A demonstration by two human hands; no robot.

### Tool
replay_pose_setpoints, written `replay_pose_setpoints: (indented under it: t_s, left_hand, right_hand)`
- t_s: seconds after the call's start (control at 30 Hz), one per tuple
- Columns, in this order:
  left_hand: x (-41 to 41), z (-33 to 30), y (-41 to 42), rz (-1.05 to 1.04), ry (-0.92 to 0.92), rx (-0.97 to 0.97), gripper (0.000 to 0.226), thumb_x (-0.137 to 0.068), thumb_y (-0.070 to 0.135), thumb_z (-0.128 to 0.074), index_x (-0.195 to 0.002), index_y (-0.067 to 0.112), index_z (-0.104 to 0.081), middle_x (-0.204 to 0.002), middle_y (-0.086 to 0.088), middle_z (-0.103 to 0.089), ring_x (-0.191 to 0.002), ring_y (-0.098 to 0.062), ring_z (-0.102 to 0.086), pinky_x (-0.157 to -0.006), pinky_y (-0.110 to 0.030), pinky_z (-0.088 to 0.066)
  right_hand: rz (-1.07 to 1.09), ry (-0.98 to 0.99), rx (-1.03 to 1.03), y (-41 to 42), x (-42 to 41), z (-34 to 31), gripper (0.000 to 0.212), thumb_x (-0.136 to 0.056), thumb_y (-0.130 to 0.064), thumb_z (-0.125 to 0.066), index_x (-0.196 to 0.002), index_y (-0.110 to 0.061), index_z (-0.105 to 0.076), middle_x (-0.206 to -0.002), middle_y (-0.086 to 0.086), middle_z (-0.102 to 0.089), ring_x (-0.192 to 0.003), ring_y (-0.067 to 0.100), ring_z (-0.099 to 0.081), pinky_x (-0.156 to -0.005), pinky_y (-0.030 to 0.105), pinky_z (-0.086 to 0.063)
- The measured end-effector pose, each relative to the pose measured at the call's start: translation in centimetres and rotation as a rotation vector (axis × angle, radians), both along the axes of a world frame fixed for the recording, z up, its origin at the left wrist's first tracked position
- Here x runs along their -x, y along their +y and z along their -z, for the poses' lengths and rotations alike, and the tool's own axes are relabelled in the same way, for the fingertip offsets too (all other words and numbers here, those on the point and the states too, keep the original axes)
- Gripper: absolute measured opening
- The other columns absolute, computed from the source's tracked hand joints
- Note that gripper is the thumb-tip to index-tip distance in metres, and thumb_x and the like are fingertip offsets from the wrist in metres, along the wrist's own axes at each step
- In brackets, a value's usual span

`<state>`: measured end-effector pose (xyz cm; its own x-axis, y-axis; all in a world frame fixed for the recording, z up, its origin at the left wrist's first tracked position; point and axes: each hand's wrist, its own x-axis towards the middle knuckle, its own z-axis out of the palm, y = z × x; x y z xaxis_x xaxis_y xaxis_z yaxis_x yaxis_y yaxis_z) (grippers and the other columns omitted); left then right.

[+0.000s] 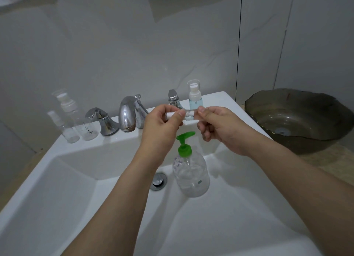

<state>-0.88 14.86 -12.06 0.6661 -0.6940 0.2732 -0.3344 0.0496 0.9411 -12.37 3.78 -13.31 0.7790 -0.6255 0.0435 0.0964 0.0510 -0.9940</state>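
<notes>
Over the white sink (76,198) both hands hold a small clear travel bottle (188,115) lying sideways. My left hand (162,125) grips its white end between thumb and fingers. My right hand (220,127) pinches the clear cap end. Below them a clear pump bottle with a green pump (188,165) stands upright in the basin beside the chrome drain (158,181). A small bottle of bluish liquid (195,97) stands on the sink's back ledge behind the hands.
Two empty clear travel bottles (76,121) stand on the ledge at the left. A chrome tap (127,114) with two handles sits at the back. A dark glass basin (298,120) lies on the counter to the right. The tiled wall rises behind.
</notes>
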Motion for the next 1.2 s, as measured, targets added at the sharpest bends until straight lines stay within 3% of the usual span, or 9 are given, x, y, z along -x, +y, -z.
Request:
replay_pose_setpoints:
  t_s: [0.2, 0.37, 0.5, 0.57, 0.63, 0.8, 0.97, 1.1, 1.2]
  left_hand:
    - [-0.4, 0.1, 0.3, 0.023, -0.070, 0.029, 0.010, -0.093, 0.014, -0.069, -0.086, 0.020, -0.065, -0.074, 0.004, -0.065, -0.067, -0.005, -0.058, -0.065, -0.018, -0.049]
    - [0.7, -0.1, -0.1, 0.146, 0.085, 0.129, 0.010, -0.091, 0.003, -0.068, -0.091, 0.013, -0.066, -0.069, 0.013, -0.068, -0.062, 0.000, -0.059, -0.062, -0.019, -0.048]
    - [0.6, 0.0, -0.1, 0.119, 0.090, 0.117, 0.004, -0.093, 0.011, -0.067, -0.097, 0.012, -0.068, -0.080, 0.009, -0.070, -0.067, -0.004, -0.060, -0.067, -0.026, -0.047]
    - [0.5, 0.1, 0.1, 0.030, 0.074, 0.137, 0.004, -0.096, 0.015, -0.065, -0.098, 0.013, -0.062, -0.095, -0.003, -0.072, -0.075, -0.011, -0.067, -0.068, -0.032, -0.053]
    - [0.5, 0.6, 0.4, -0.086, -0.064, 0.101, 0.008, -0.097, 0.024, -0.064, -0.096, 0.019, -0.057, -0.100, -0.002, -0.072, -0.080, -0.017, -0.071, -0.072, -0.040, -0.059]
    - [-0.2, 1.4, 0.4, -0.289, -0.267, -0.044, 0.016, -0.092, 0.036, -0.063, -0.099, 0.022, -0.060, -0.092, 0.010, -0.068, -0.080, -0.017, -0.071, -0.078, -0.047, -0.058]
    - [-1.6, 1.8, -1.0, -0.342, -0.235, -0.143, 0.012, -0.091, 0.039, -0.060, -0.095, 0.028, -0.058, -0.093, 0.014, -0.066, -0.081, -0.022, -0.072, -0.077, -0.049, -0.059]
    - [-2.3, 1.5, -2.3, -0.366, -0.257, -0.165, 0.011, -0.098, 0.031, -0.060, -0.101, 0.020, -0.060, -0.093, 0.013, -0.062, -0.057, -0.020, -0.069, -0.058, -0.031, -0.053]
    - [-2.8, 1.6, -3.1, -0.408, -0.267, -0.170, 0.015, -0.097, 0.032, -0.061, -0.106, 0.019, -0.061, -0.096, 0.011, -0.062, -0.066, -0.024, -0.069, -0.064, -0.042, -0.059]
  right_hand:
    - [-0.055, 0.016, -0.057, 0.2, 0.0, -0.1, 0.029, -0.102, -0.033, -0.045, -0.092, -0.007, -0.054, -0.053, 0.002, -0.047, -0.043, 0.013, -0.036, -0.044, 0.023, -0.037]
    - [-0.041, 0.002, -0.060, 0.1, -0.1, -0.1, 0.047, -0.101, -0.047, -0.037, -0.104, -0.004, -0.057, -0.054, 0.002, -0.051, -0.048, 0.016, -0.039, -0.049, 0.024, -0.039]
    - [0.043, 0.071, 0.091, 0.0, -0.4, 0.4, 0.045, -0.101, -0.049, -0.034, -0.103, -0.012, -0.060, -0.068, 0.003, -0.058, -0.053, 0.014, -0.047, -0.054, 0.026, -0.041]
    - [0.137, 0.138, 0.247, 0.0, -0.4, 0.9, 0.035, -0.102, -0.047, -0.035, -0.109, -0.019, -0.057, -0.089, 0.003, -0.062, -0.069, 0.014, -0.055, -0.064, 0.030, -0.043]
    - [0.217, 0.207, 0.450, -0.1, -0.3, 1.5, 0.029, -0.101, -0.045, -0.038, -0.121, -0.027, -0.050, -0.108, -0.003, -0.057, -0.089, 0.012, -0.055, -0.078, 0.029, -0.041]
    - [0.264, 0.270, 0.774, 0.3, 0.0, 1.8, 0.050, -0.100, -0.040, -0.043, -0.147, -0.028, -0.028, -0.141, -0.001, -0.037, -0.120, 0.017, -0.044, -0.104, 0.038, -0.039]
    - [0.340, 0.257, 0.916, 0.7, 0.2, 1.6, 0.057, -0.098, -0.033, -0.048, -0.149, -0.025, -0.024, -0.148, 0.002, -0.028, -0.132, 0.020, -0.030, -0.108, 0.035, -0.027]
    - [0.359, 0.298, 0.993, 0.8, 0.1, 1.7, 0.063, -0.096, -0.031, -0.053, -0.150, -0.024, -0.022, -0.149, 0.003, -0.026, -0.133, 0.022, -0.027, -0.109, 0.038, -0.027]
    - [0.338, 0.318, 0.989, 0.8, 0.0, 1.7, 0.066, -0.096, -0.031, -0.052, -0.151, -0.024, -0.018, -0.151, 0.002, -0.023, -0.135, 0.021, -0.024, -0.110, 0.038, -0.025]
